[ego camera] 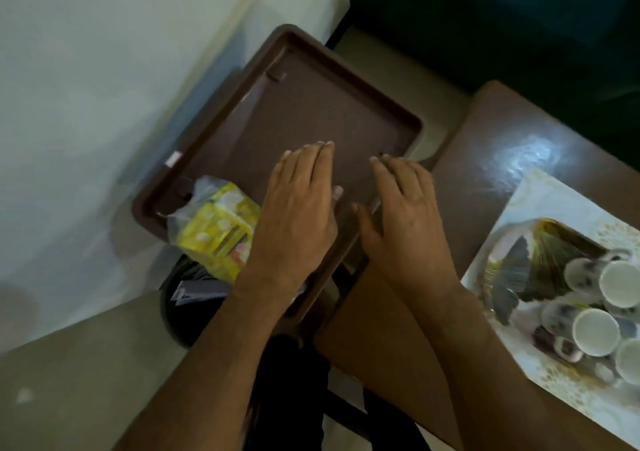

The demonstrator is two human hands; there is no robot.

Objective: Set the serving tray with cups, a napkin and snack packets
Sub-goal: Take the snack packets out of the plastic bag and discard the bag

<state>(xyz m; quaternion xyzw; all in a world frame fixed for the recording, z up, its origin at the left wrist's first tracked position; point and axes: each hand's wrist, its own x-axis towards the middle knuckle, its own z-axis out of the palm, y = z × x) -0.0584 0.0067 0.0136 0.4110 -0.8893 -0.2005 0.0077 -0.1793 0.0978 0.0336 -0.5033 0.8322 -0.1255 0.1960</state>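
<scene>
Brown serving tray (304, 104) across the centre of the frame, turned at an angle, one corner toward the upper middle, its floor mostly bare. Left hand (298, 215) flat, palm down, fingers (318, 160) stretched out close together over the tray's lower part, holding nothing. Right hand (405, 218) just beside it, also palm down and flat, fingers slightly spread, over the tray's lower right rim; whether resting on the rim or hovering, cannot tell. Nothing pinched in either hand.

Yellow snack packets (221, 229) in clear wrapping at the lower left corner of the tray, partly over its rim, just left of the left wrist. Small pale label (173, 158) on the tray's left rim.

At the right of the frame, a glossy brown table (491, 160) with a bright glare spot. On it, at the lower right, a white patterned napkin or mat (540, 201), carrying a cluster of white cups (595, 327) lying beside a crinkled gold-and-grey wrapper (540, 263). Cups well apart from the tray.

Upper left of the frame: pale, blurred surface. Below the tray, dark shapes, too blurred to name.
</scene>
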